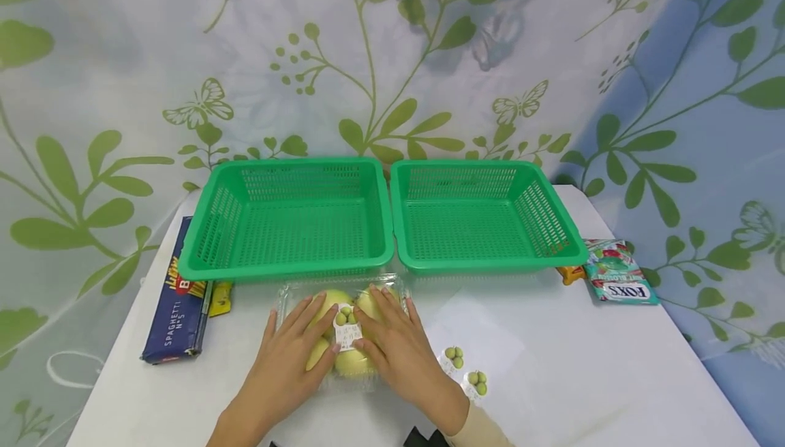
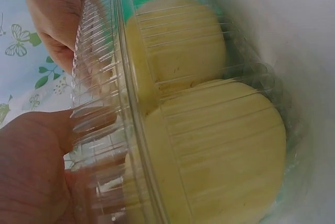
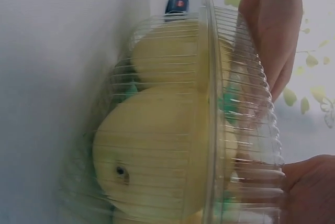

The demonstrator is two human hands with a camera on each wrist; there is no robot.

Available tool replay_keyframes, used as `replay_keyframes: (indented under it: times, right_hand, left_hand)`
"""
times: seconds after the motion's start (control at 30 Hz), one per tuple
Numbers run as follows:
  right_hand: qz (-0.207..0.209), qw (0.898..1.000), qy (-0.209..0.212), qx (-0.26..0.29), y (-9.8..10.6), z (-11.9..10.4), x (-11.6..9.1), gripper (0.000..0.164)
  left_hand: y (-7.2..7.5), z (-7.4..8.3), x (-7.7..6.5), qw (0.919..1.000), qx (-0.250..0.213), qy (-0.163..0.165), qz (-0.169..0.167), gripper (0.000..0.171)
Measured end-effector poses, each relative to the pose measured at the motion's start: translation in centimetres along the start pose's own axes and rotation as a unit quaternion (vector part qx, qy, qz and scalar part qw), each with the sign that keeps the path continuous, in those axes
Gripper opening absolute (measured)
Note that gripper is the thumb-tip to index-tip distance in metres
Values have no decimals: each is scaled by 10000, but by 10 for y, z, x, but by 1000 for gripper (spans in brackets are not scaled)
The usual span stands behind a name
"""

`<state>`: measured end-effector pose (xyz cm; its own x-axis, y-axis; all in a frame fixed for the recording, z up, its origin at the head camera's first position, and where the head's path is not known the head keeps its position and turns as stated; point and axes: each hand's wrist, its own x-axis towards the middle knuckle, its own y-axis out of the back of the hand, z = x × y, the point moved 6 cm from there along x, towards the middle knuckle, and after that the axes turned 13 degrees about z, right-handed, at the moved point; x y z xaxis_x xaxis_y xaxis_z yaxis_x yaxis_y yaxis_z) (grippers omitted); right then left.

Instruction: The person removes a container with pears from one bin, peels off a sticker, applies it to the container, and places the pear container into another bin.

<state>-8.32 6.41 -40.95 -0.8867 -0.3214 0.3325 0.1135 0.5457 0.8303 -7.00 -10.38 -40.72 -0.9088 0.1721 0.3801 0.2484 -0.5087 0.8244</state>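
Note:
A clear plastic clamshell box (image 1: 392, 280) of round, pale yellow-green fruits (image 3: 152, 145) lies on the white table in the head view. One fruit bears a small dark spot at its end; apple or pear I cannot tell. A white sticker (image 1: 347, 336) with printed green fruits is on the middle of the lid. My left hand (image 1: 291, 362) rests on the lid's left part, fingers spread over it. On the right part lies my right hand (image 1: 401, 351), its fingers extended too. Between them the sticker shows. Both wrist views show the box's ribbed side and its rim (image 2: 128, 77).
Two green baskets (image 1: 300, 272) (image 1: 490, 266) stand side by side behind the box. At the left lie a blue spaghetti pack (image 1: 174, 324) and a yellow packet (image 1: 221, 299). Right of the baskets are a Fox's bag (image 1: 616, 273) and an orange packet (image 1: 572, 274). Two fruit stickers (image 1: 454, 357) (image 1: 476, 383) lie near my right hand.

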Motion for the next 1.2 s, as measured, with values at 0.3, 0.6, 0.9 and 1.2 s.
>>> replay_keyframes:
  times: [0.3, 0.6, 0.9, 1.2]
  right_hand:
    - [1100, 9849, -495, 1240, 19, 20, -3, 42]
    - [884, 9520, -1932, 2205, 14, 69, -13, 46]
    - [303, 8707, -3256, 3674, -6, 90, -19, 39]
    - [555, 8569, -3463, 3777, -8, 91, -22, 36]
  left_hand:
    - [13, -28, -2, 9927, -729, 645, 714, 41]
    - [12, -75, -18, 9498, -1918, 2470, -52, 58]
    - [0, -93, -24, 9036, -2585, 3410, -210, 48]
    - [-3, -93, -24, 8972, -2686, 3501, -183, 48]
